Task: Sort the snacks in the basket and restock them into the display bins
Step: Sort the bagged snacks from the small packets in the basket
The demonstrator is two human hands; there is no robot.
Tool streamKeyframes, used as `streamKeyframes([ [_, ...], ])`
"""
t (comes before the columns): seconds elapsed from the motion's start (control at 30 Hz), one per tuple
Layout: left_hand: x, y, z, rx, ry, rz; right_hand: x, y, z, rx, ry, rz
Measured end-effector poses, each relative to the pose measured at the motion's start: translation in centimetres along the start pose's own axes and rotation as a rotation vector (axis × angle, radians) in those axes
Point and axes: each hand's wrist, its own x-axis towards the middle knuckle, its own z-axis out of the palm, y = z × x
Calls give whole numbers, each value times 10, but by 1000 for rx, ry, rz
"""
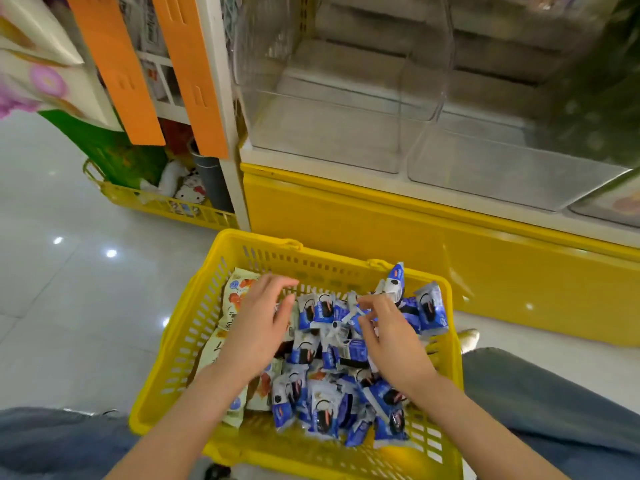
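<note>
Snacks are lying piled in one yellow basket on the floor: twenty-odd blue packets, maybe four cream packets at left. Two hands are hovering apart: left hand loose and spread, right hand curling at a blue packet, can't tell if it's gripping. Two clear bins are standing behind.

1. One wide-angle view from a head-worn camera, looking forward and steeply down, close above a yellow basket.
2. Clear display bins stand near ahead, filling the upper frame.
</note>
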Motion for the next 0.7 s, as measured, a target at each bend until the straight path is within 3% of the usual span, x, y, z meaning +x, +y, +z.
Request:
streamKeyframes([
  [0.13,-38,-78,-51,134,253,-204,-4,-6,71,-15,-305,56],
  [0.27,-72,-128,-59,-53,151,-490,-14,-3,135,48,-547,239],
  [0.33,-82,-139,-52,-72,67,-538,-17,0,156,48,-515,367],
  [0.43,-85,-140,-46,-90,109,-562,-19,6,176,75,-461,524],
  [0.7,-84,-138,-45,-84,145,-557,2,4,193,89,-356,690],
])
